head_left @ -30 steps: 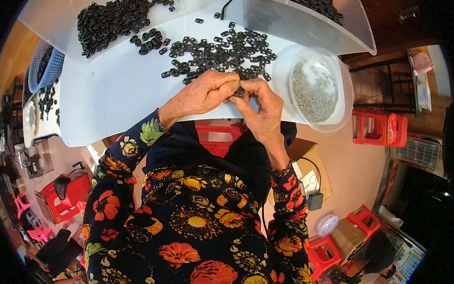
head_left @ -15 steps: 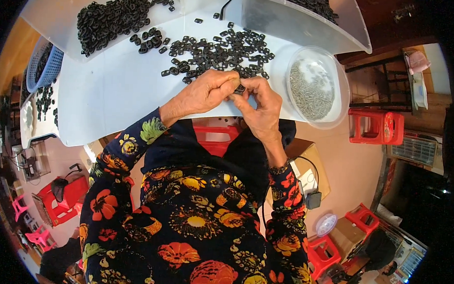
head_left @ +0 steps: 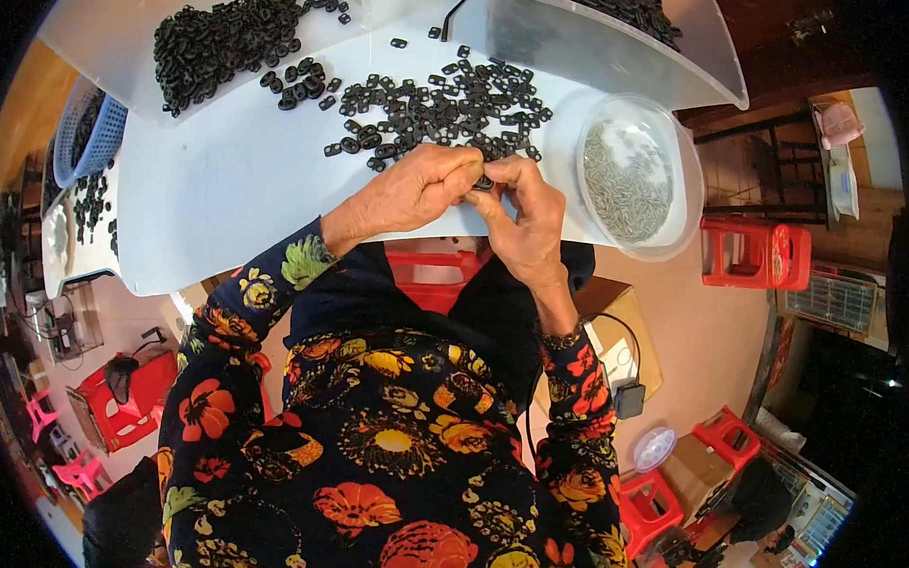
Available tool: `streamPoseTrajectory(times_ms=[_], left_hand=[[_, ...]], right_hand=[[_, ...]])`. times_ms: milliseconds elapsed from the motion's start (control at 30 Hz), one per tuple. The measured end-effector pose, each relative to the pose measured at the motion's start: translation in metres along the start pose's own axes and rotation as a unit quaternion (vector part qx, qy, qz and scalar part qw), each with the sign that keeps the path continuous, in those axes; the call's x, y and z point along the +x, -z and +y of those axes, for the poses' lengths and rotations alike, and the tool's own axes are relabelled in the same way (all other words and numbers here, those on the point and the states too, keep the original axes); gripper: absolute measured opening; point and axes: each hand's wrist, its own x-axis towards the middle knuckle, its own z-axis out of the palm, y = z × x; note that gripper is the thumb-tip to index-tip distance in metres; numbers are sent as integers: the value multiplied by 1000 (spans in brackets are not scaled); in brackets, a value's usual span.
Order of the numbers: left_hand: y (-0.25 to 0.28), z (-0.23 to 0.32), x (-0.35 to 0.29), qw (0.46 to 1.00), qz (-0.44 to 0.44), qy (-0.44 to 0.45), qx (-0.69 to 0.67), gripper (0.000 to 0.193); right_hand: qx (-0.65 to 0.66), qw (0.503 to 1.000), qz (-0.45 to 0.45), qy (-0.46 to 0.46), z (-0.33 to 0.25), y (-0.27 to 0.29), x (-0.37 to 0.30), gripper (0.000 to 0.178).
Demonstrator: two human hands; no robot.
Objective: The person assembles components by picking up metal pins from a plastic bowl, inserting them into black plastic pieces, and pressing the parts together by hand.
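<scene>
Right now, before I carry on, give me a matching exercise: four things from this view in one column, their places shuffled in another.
Things
1. small black part
2. round clear tub
3. blue perforated basket
4. thin bent black tool

Places
A. left of the white table
B. far side, between the two bins
C. at the fingers where the left hand and right hand meet
D. right of the right hand

Pairs: 1-C, 2-D, 3-A, 4-B

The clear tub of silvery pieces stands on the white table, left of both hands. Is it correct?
Not left: the head view shows the clear tub of silvery pieces on the white table, right of the left hand and the right hand.
</scene>
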Motion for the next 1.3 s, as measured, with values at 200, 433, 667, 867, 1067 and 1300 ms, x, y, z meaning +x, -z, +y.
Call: streamPoseTrajectory(times_ms=[200,433,667,867,1067,1300], left_hand=[[2,2,1,1000,-6,-18,0,22],[3,0,1,998,36,-33,38,21],[-1,-5,-1,999,33,-25,-19,29],[-3,4,4,1000,20,-15,13,25],[10,26,13,994,92,-52,17,22],[75,99,129,925,217,-228,212,31]], right_hand=[[6,1000,15,22,10,-3,-3,24],[87,995,11,-41,15,-4,-5,28],[86,994,15,-60,9,-3,-5,26],[63,997,42,-10,4,-1,-3,22],[176,977,90,-81,-1,-11,-5,33],[104,985,65,-122,-7,-3,-7,32]])
